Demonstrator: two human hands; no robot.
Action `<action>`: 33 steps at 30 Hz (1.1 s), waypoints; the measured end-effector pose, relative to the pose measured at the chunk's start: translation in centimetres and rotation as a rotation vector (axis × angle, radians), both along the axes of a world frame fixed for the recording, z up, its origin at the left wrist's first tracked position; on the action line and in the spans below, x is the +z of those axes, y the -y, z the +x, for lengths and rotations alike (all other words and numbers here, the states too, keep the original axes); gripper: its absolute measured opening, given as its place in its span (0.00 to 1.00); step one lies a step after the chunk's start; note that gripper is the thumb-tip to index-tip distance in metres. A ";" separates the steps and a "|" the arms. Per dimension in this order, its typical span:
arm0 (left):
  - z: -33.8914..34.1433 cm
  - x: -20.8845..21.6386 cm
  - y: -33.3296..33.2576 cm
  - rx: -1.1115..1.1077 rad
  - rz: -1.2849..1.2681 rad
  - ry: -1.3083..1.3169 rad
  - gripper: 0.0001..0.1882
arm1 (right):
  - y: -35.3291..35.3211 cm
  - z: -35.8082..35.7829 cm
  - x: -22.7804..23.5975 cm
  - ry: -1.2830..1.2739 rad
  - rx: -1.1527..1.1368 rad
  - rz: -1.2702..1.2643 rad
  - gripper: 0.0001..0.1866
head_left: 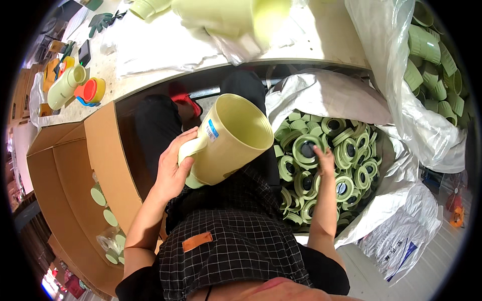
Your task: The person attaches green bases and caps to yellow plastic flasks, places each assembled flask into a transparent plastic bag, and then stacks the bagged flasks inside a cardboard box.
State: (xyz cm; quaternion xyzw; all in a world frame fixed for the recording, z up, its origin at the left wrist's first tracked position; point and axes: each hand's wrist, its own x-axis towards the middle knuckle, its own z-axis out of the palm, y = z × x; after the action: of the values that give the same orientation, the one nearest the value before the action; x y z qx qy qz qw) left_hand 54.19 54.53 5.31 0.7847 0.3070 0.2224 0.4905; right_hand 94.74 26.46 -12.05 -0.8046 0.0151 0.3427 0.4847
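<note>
A large pale yellow-green plastic jug [226,155], with a blue-and-white sticker near its rim, tilts in front of my lap. Its handle is in the closed fingers of my left hand [173,168]; the open mouth faces up and to the right, with no lid on it. Over an open white sack [346,98] to my right, my right hand [325,163] pinches a round green lid [301,151] with a black centre. Many similar green lids [346,150] are heaped in that sack, right beneath this hand.
An open cardboard box [108,155] at the left holds green jugs or cups. The table [334,45] ahead carries more yellow-green jugs [216,17], a green bottle-like container [65,88] and a red-and-yellow tub [92,90]. Green cups [427,42] fill a plastic bag at far right.
</note>
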 end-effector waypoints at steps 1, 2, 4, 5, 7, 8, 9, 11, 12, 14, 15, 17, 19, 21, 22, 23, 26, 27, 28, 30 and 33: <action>0.2 0.1 0.1 -0.022 -0.080 0.022 0.25 | -1.2 0.5 3.4 0.016 0.001 0.093 0.26; 0.4 0.2 0.1 -0.039 -0.158 0.038 0.24 | -2.8 1.0 6.7 0.029 0.003 0.185 0.24; 0.4 0.1 -0.1 -0.109 -0.175 0.055 0.23 | -9.3 -3.7 16.3 0.366 0.135 0.335 0.31; 0.7 0.2 -0.2 -0.126 -0.186 0.071 0.22 | -12.0 -6.3 18.9 0.622 0.223 0.375 0.31; 0.4 0.8 -0.1 -0.130 -0.200 0.097 0.21 | -15.7 -9.3 21.7 0.993 0.592 0.505 0.30; 0.2 0.8 0.0 -0.122 -0.203 0.108 0.21 | -17.0 -10.0 22.4 1.105 0.866 0.593 0.30; -0.2 0.7 0.1 -0.110 -0.206 0.119 0.21 | -18.3 -11.4 22.4 1.045 0.999 0.695 0.31; -1.1 0.7 0.3 -0.077 -0.219 0.136 0.21 | -19.6 -12.7 21.9 0.964 1.163 0.805 0.33; -1.5 0.8 0.4 -0.062 -0.228 0.140 0.20 | -19.3 -12.9 21.5 0.952 1.186 0.814 0.34; -1.9 0.2 0.5 -0.054 -0.296 0.165 0.21 | -18.3 -13.1 21.8 0.942 1.229 0.783 0.34; -2.2 0.2 0.2 -0.058 -0.347 0.180 0.22 | -18.1 -13.4 21.8 0.946 1.227 0.799 0.34; -2.8 0.2 -0.3 -0.090 -0.365 0.205 0.24 | -17.6 -14.0 21.3 0.959 1.219 0.810 0.34; -3.0 -0.2 0.1 -0.079 -0.360 0.228 0.24 | -16.9 -14.4 21.1 0.973 1.211 0.791 0.34; -3.2 -0.4 0.4 -0.080 -0.363 0.237 0.24 | -16.6 -14.8 21.3 0.956 1.208 0.783 0.34; -3.2 -0.4 0.4 -0.086 -0.368 0.237 0.24 | -16.5 -14.9 21.4 0.950 1.202 0.777 0.34; -3.2 -0.4 0.5 -0.092 -0.374 0.237 0.24 | -16.3 -15.1 21.4 0.942 1.195 0.767 0.34; -2.9 -0.2 1.1 -0.042 -0.336 0.265 0.21 | -15.8 -15.7 21.7 0.922 1.172 0.725 0.32; -2.7 0.1 1.5 -0.016 -0.296 0.225 0.21 | -15.7 -15.9 22.0 0.919 1.165 0.705 0.31; -2.5 0.7 1.8 0.009 -0.255 0.184 0.21 | -15.7 -16.1 22.3 0.918 1.155 0.686 0.30; -2.2 1.0 3.5 0.042 -0.078 0.045 0.25 | -15.7 -16.1 22.8 0.875 1.132 0.550 0.30; -0.8 4.1 6.8 0.054 -0.010 -0.215 0.32 | -16.0 -15.8 22.7 0.770 1.071 0.451 0.30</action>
State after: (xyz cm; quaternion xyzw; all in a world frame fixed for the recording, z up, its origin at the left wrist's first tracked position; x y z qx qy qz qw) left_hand 53.36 47.70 9.46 0.7931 0.3798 0.1487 0.4524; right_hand 78.92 42.49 10.61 -0.6453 -0.6282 0.2198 0.3751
